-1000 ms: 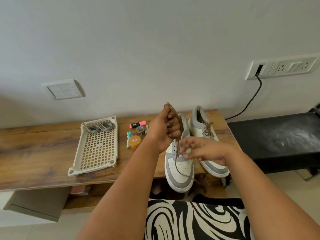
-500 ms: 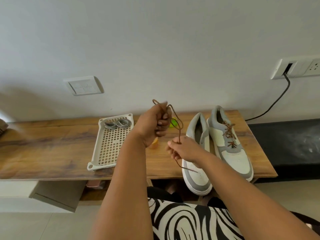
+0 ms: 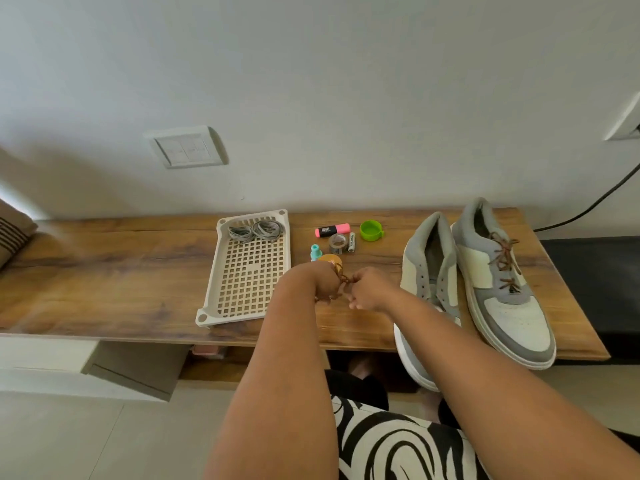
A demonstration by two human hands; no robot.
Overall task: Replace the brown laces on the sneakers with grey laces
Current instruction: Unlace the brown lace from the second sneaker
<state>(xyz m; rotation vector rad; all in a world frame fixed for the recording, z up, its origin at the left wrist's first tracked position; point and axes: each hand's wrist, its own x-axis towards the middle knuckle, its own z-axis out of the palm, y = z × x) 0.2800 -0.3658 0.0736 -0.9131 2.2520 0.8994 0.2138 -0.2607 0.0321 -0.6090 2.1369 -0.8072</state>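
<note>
I am holding the bundled brown lace [image 3: 343, 279] between both hands, left hand [image 3: 323, 284] and right hand [image 3: 367, 292] curling round it, over bare worktop [image 3: 121, 271] between tray [image 3: 249, 268] and sneakers. Unlaced sneaker [image 3: 427, 282] is overhanging the front edge, toe toward me; laced sneaker [image 3: 502, 285] is lying alongside. Grey laces [image 3: 254, 231] are sitting at the tray's far end.

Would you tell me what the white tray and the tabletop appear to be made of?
The tray looks like moulded matte plastic: uniform off-white, regular grid holes. The tabletop shows brown wood grain with a slight sheen; solid wood or laminate cannot be told.
</note>
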